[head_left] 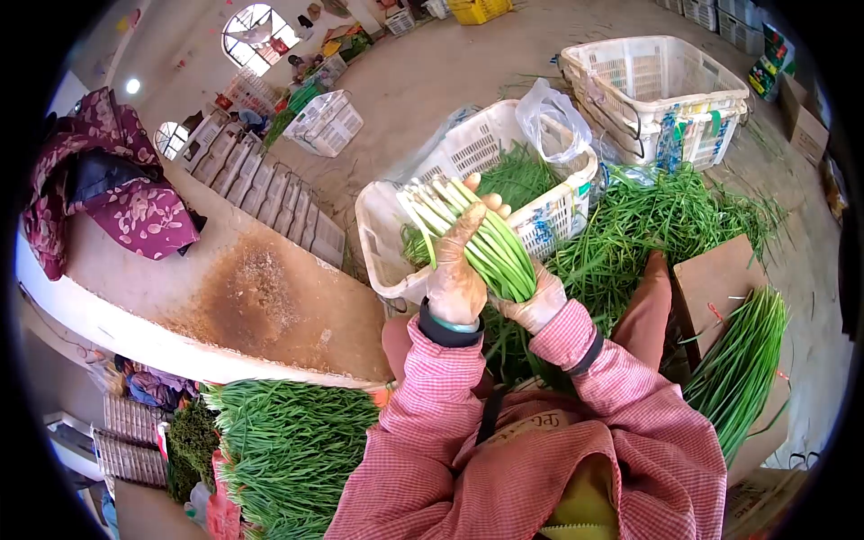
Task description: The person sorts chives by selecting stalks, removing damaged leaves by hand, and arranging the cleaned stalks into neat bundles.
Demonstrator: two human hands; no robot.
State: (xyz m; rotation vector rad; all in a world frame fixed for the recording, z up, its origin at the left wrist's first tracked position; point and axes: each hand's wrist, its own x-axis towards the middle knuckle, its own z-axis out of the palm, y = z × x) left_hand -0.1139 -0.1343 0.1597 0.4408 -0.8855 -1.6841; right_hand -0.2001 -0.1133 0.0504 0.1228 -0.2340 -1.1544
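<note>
A bunch of green chives with pale white stem ends is held up in front of me, the white ends pointing up and to the left. My left hand is wrapped around its left side, thumb across the stems and fingertips showing behind. Lower on the bunch, my right hand closes around the green part from the right. Just behind both hands stands a white plastic crate with loose greens and a clear plastic bag at its rim.
Loose chives are heaped to the right of the crate. A tied bunch lies on cardboard at right. Stacked crates stand behind. At left are a stained ledge, dense chives and a patterned cloth.
</note>
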